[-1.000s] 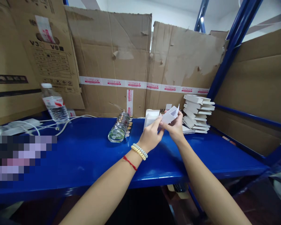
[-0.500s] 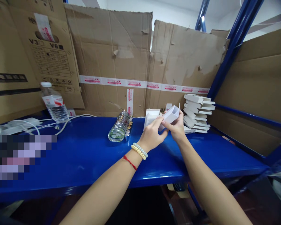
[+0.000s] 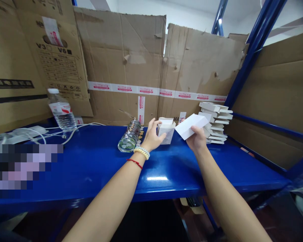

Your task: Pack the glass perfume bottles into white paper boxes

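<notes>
Two hands: both up over the blue shelf (image 3: 96, 164), seen from the head cam, forearms reaching in from below
L hand (image 3: 151, 137): fingers curled round the left side of a small white open-top carton (image 3: 166, 130); thumb side toward the viewer, grip closed on it; beaded bracelets + red string at the wrist
Open-top carton: stands upright on the shelf, mid-back, top flaps open, printed text on the front face
R hand (image 3: 198, 138): fingers clamped on a folded white box (image 3: 190, 125), held off the shelf, tilted, one long face up; thumb hidden behind it
Folded white box pos: just right of the carton, not touching it; in front of the stack of white boxes (image 3: 215, 122)
Stack: back right of shelf, near the blue upright post (image 3: 249, 50), pieces splayed unevenly
Glass bottles (image 3: 130, 137): row lying on the shelf, just left of L hand, gold caps toward the back
Water bottle (image 3: 62, 111): upright, far left, well apart from hands; white cables (image 3: 47, 132) beside it
Backdrop: brown cardboard sheets (image 3: 126, 67) w/ taped seam along the back
</notes>
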Available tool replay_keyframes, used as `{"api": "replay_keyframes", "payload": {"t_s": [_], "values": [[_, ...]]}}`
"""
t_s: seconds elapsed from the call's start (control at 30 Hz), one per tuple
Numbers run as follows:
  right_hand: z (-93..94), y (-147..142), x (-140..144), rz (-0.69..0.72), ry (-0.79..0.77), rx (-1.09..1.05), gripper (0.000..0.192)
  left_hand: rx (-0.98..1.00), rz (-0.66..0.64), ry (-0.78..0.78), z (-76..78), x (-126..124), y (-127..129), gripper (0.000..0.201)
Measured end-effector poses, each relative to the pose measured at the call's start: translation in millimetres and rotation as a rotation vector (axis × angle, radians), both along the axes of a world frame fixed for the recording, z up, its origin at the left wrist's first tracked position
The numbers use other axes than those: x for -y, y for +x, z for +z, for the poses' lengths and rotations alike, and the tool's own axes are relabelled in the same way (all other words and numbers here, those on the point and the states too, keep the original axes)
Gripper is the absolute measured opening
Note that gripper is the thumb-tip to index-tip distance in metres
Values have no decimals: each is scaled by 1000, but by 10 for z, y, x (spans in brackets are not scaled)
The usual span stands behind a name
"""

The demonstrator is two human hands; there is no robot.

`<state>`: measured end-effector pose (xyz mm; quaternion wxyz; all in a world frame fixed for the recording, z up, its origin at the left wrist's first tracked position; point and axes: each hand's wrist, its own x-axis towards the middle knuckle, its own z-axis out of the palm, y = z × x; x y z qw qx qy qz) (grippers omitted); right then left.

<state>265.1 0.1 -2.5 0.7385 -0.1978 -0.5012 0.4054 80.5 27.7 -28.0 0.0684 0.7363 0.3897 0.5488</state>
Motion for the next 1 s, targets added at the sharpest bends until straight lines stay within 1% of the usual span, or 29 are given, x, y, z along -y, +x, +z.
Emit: {"api": "replay_keyframes", "payload": {"t_s": [0.07,0.13,0.2,0.27,0.4,0.5,0.63,0.7,0.87,1.0], "values": [[23,-9,44,120,-31,-3,49,-34,-9,-37,5,-20,42,44],[37,-18,69,190,-40,-15,48,-54,-14,-51,24,-39,75,42],[39,-24,69,216,-38,-39,46,-82,-22,-44,51,-41,90,40],[31,-27,49,201,-33,-68,43,-116,-32,-20,76,-13,92,38],[8,-29,-4,110,-15,-103,41,-180,-67,40,103,111,117,36],[-12,-29,-37,24,19,-96,46,-212,-101,67,99,202,167,36],[-59,-22,-94,-174,69,8,68,-182,-98,78,75,261,224,35],[-86,-16,-126,-254,76,52,76,-158,-93,80,63,272,238,34],[-108,-16,-146,-358,33,143,77,-151,-83,91,44,306,269,27],[-90,-49,-109,-433,-5,176,80,-183,-110,101,24,334,304,28]]}}
